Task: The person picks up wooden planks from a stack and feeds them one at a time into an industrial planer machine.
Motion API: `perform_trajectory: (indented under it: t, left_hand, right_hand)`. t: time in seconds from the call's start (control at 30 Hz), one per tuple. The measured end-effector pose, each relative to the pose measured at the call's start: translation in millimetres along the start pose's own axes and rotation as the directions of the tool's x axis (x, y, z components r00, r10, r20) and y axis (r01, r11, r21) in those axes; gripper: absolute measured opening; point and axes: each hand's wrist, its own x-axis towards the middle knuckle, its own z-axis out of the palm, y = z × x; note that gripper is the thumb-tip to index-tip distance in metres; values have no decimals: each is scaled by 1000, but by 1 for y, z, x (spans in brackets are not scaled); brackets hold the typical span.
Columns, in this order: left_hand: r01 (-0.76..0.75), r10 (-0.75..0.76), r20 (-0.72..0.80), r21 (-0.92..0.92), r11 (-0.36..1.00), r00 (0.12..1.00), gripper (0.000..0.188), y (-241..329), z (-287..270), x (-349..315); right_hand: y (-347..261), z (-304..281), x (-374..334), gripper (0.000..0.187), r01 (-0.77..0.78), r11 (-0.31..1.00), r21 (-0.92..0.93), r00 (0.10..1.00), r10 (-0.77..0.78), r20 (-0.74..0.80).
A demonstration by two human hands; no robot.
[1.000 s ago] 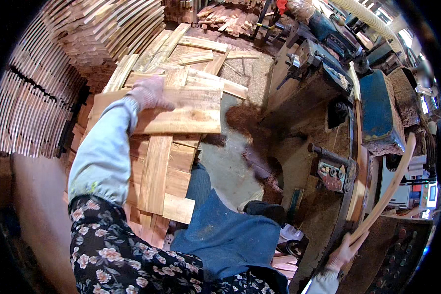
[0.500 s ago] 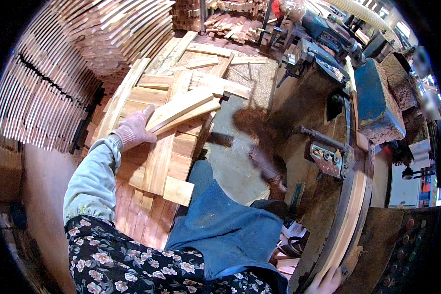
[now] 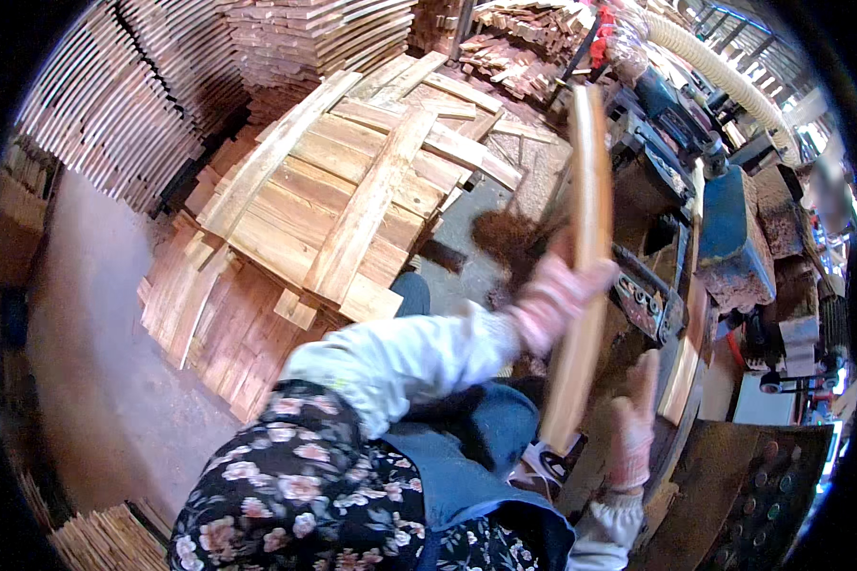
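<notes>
My left hand (image 3: 562,297), in a pinkish knit glove, is closed around a long wooden board (image 3: 590,181). The board stands steeply tilted in front of the machine and is smeared by motion; a lengthwise line runs along it, and I cannot tell whether it is one piece or two together. To the right of its lower end, my right hand (image 3: 631,433) is raised with fingers stretched upward and nothing in it, also gloved. Beside that hand, a wooden strip (image 3: 681,376) lies along the guide of the woodworking machine (image 3: 671,319).
Left of the machine stands a pile of planks (image 3: 343,176), with crossing boards on top. Tall stacks of thin slats (image 3: 114,105) rise at the far left. A blue machine housing (image 3: 730,238) and a dark button panel (image 3: 757,495) are on the right. A ribbed hose (image 3: 714,67) runs above.
My left hand has lifted the wood off the plank pile and swung it right to the machine. My right hand has come up off the strip at the machine's near end.
</notes>
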Motion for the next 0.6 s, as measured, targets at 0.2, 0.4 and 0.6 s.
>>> perform_trajectory:
  t: [0.2, 0.4, 0.6]
  left_hand:
    - [-55, -110, 529, 287, 956, 842, 105, -15, 83, -68]
    - [-148, 8, 150, 963, 224, 989, 82, 21, -102, 43]
    - [498, 41, -532, 758, -421, 846, 110, 56, -291, 30]
  right_hand:
    - [-40, 3, -132, 107, -390, 921, -1, 822, 347, -452]
    - [-51, -11, -278, 71, -515, 277, -811, 850, 44, -525]
    - [-31, -25, -265, 83, -685, 475, -552, 692, 186, -697]
